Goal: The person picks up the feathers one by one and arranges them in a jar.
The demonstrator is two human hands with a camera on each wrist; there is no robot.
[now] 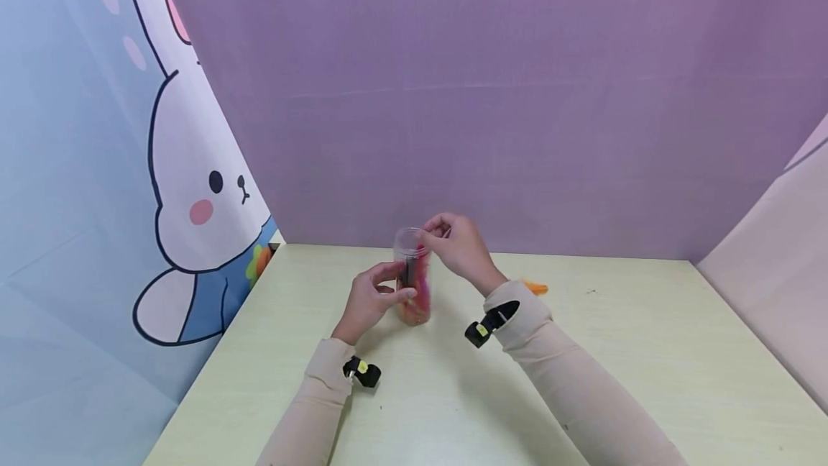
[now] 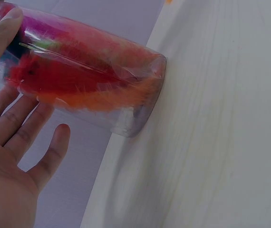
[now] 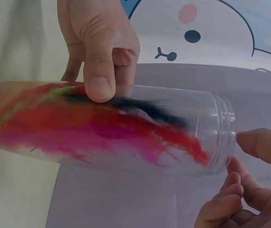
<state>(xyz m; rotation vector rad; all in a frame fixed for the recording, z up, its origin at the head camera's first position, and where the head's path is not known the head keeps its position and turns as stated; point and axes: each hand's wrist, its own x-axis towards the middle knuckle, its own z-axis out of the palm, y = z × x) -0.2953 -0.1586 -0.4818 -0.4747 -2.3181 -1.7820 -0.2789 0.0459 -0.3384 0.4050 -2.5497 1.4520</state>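
A clear plastic jar stands upright on the table, holding several fluffy feathers in red, orange, pink, green and dark tones. My left hand grips the jar's side, its thumb on the near face and fingers reaching round behind; the little finger stands away from the wall in the left wrist view. At the threaded, uncovered mouth is my right hand. Its thumb and index fingertips pinch the rim in the right wrist view, with the other fingers curled. No feather shows between those fingertips.
An orange feather lies on the pale table, beyond my right wrist. A purple backdrop rises behind the table's far edge. On the left hangs a blue cloth with a cartoon rabbit.
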